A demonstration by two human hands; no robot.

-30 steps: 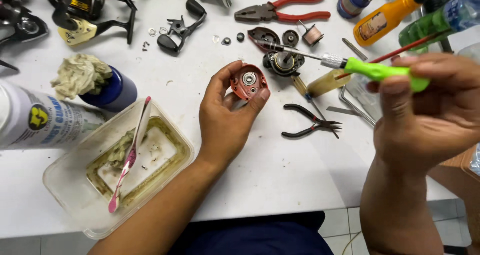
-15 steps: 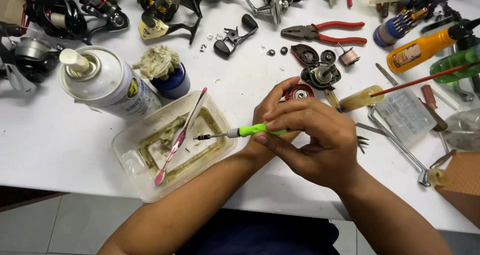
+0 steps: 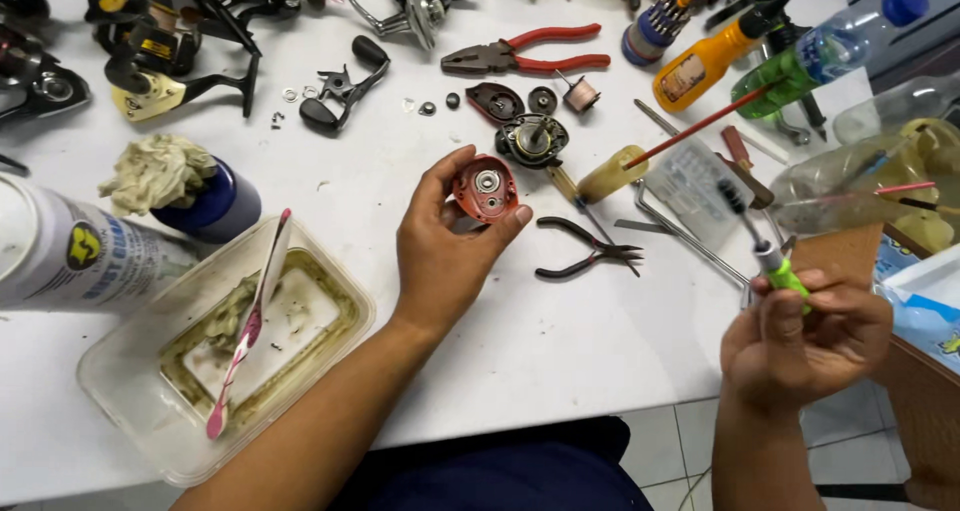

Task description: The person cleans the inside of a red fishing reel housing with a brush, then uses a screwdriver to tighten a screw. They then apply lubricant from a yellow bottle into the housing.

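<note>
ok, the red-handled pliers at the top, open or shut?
Shut. The pliers lie flat on the table, jaws together, red handles nearly parallel with a narrow gap between them.

White worktable [image 3: 560, 361], cluttered.
Clear plastic tub [image 3: 120, 411] near front-left edge; red-handled pliers [image 3: 525, 56] toward back edge; small black pliers [image 3: 590, 256] mid-table.

A repair workbench: a white table [image 3: 560, 351] crowded with dismantled fishing reels [image 3: 150, 56], red-handled pliers [image 3: 525, 56], oil bottle [image 3: 705, 66] and spray can [image 3: 70, 256]
</note>
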